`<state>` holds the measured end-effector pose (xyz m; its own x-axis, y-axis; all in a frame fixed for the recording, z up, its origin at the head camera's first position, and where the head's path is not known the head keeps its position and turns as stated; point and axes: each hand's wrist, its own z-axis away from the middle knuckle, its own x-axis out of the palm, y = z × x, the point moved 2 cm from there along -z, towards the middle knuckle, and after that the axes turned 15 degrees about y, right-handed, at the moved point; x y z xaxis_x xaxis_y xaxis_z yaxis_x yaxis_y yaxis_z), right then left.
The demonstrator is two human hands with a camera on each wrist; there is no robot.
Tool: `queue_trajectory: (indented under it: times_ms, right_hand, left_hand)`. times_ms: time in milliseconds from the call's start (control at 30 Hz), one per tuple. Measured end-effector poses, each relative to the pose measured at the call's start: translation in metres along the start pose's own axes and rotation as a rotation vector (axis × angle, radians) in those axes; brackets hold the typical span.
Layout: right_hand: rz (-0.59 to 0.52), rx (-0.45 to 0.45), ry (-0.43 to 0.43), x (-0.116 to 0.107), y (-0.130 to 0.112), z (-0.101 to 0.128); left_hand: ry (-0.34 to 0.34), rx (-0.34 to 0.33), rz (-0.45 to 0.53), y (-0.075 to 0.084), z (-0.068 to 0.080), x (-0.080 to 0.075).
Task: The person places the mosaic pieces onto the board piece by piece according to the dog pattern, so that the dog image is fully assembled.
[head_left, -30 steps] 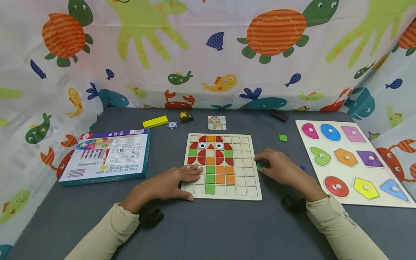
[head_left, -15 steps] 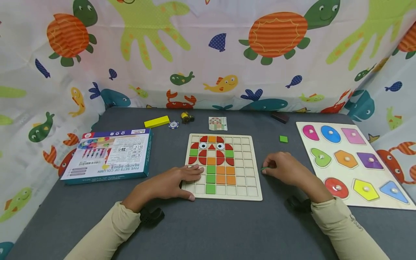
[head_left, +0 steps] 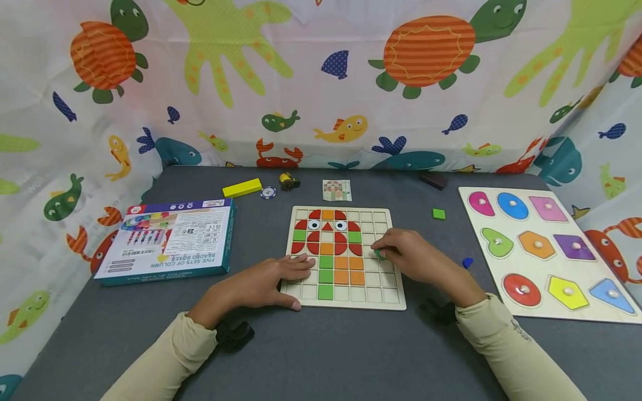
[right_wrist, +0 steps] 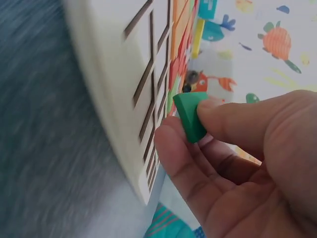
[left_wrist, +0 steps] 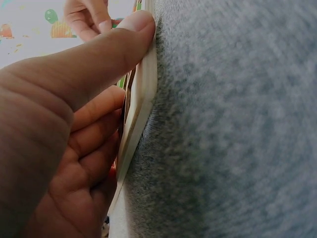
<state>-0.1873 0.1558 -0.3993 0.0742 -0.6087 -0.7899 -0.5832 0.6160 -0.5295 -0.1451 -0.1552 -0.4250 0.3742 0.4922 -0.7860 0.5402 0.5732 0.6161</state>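
Observation:
A pale wooden grid board [head_left: 371, 293] lies in the middle of the table, with red, orange and green tiles and two eye tiles in some of its squares. My left hand [head_left: 271, 282] rests on its front left corner, fingers straight over the squares and thumb at the front edge; the left wrist view shows the thumb [left_wrist: 106, 57] against the rim. Over the right part of the board, my right hand [head_left: 412, 255] pinches a small green tile [right_wrist: 189, 116] with a curved side between thumb and fingertips, tilted close above the squares.
A light green square tile [head_left: 438, 214] and a small blue piece [head_left: 467, 262] lie right of the board. Farther right is a knobbed shape puzzle [head_left: 511, 256]. A flat box [head_left: 165, 245] sits left. Behind are a pattern card [head_left: 337, 190], yellow block [head_left: 242, 187] and dark block [head_left: 432, 180].
My right hand, holding the green tile, has drawn slightly away from the board's right edge, then moved left over the squares. My left hand has stayed in place.

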Motion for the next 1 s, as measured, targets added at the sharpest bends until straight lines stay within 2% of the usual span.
queue_trajectory:
  times_ms: [100,333,700,833,1000]
  right_hand:
    - [-0.013,0.015,-0.003,0.003,-0.005,-0.004]
    - [-0.054,0.110,-0.067,0.009,-0.007,-0.008]
    - [-0.006,0.205,-0.092,0.019,-0.006,-0.008]
    - [-0.010,0.239,-0.080,0.011,-0.007,-0.005]
    - [0.016,0.244,-0.039,-0.011,0.005,0.008]
  left_hand:
    - [0.007,0.014,0.001,0.000,0.000,0.001]
    - [0.019,0.033,0.010,-0.001,-0.001,0.001]
    - [0.014,0.027,0.016,-0.002,0.000,0.001]
    - [0.013,0.024,0.013,-0.002,0.000,0.001]
    - [0.011,0.019,0.013,0.000,0.000,0.000]
